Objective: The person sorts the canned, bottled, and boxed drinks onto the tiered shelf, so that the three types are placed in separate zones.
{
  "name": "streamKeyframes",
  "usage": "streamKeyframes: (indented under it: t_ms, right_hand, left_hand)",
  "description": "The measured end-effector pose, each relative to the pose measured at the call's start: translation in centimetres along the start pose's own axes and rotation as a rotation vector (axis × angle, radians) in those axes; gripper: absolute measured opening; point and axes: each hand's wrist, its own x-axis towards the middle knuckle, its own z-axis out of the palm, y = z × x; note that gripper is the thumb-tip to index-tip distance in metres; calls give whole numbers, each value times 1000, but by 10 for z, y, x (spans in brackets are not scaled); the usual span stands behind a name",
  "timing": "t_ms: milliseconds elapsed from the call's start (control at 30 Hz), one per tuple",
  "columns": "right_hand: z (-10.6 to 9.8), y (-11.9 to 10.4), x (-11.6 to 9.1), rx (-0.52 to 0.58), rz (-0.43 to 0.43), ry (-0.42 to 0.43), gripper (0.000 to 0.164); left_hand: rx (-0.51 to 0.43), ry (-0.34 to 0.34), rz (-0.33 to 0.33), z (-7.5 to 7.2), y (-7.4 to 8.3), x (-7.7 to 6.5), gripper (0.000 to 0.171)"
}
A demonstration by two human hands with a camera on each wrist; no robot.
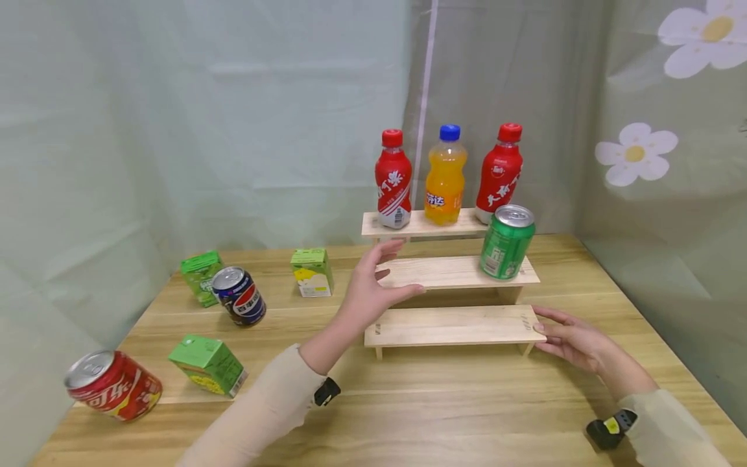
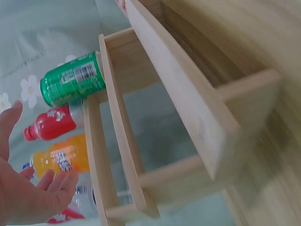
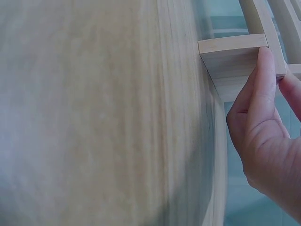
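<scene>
A three-tier wooden step shelf (image 1: 449, 324) stands on the table. My right hand (image 1: 574, 340) pinches the right end of its lowest step, thumb near the top edge and fingers at the side; the right wrist view shows the fingertips (image 3: 266, 59) against the board. My left hand (image 1: 376, 285) is held over the left part of the middle step, thumb and fingers spread with nothing between them. A green can (image 1: 508, 242) stands at that step's right end. Along the top step are two red-capped bottles (image 1: 393, 185) (image 1: 500, 172) and an orange soda bottle (image 1: 446, 178) between them.
Left on the table (image 1: 327, 428) are a red cola can (image 1: 113, 386), a dark blue can (image 1: 239, 296) and green drink cartons (image 1: 208, 364) (image 1: 201, 277) (image 1: 312, 272). A pale curtain (image 1: 280, 123) hangs behind, and a flowered one (image 1: 659, 214) borders the right side.
</scene>
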Motion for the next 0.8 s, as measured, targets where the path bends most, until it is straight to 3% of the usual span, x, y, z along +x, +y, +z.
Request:
streamKeyframes:
  t_ms: [200, 400, 533, 800]
  right_hand:
    - [1, 2, 2, -2, 3, 13, 34]
    - [-3, 1, 2, 17, 4, -12, 36]
    - [-5, 1, 2, 31, -3, -54, 37]
    - [-3, 1, 1, 26, 7, -32, 35]
  left_hand:
    - [3, 16, -32, -29, -13, -17, 73]
    - [43, 59, -35, -48, -22, -31, 72]
    - [90, 77, -22, -63, -23, -40, 70]
    - [193, 146, -57, -102, -27, -57, 69]
